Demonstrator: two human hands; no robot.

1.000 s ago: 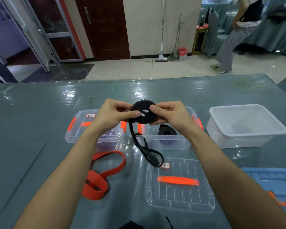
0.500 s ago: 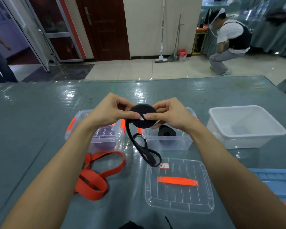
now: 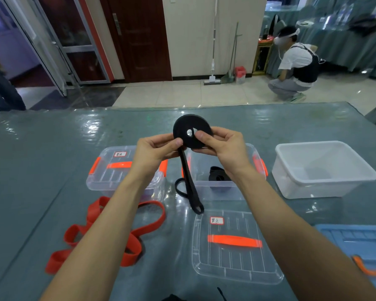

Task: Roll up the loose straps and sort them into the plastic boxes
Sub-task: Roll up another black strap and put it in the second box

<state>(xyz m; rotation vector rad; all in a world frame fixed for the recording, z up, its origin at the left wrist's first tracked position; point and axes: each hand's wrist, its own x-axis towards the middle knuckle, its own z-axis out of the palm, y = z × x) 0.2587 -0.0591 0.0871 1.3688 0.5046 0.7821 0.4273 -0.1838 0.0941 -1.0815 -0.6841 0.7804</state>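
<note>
The black strap roll point(image 3: 183, 129) is in the air over the middle of the table point(image 3: 52, 148). The left hand point(image 3: 154, 151) and right hand point(image 3: 221, 146) pinch it between them, and its loose tail dangles. An open clear box point(image 3: 221, 193) sits below. An orange strap point(image 3: 117, 235) lies toward the near left edge.

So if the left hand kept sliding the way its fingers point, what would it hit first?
The left hand pinches the black strap roll, so that comes first. Past it, probably the right hand, though depth is unclear.
</note>
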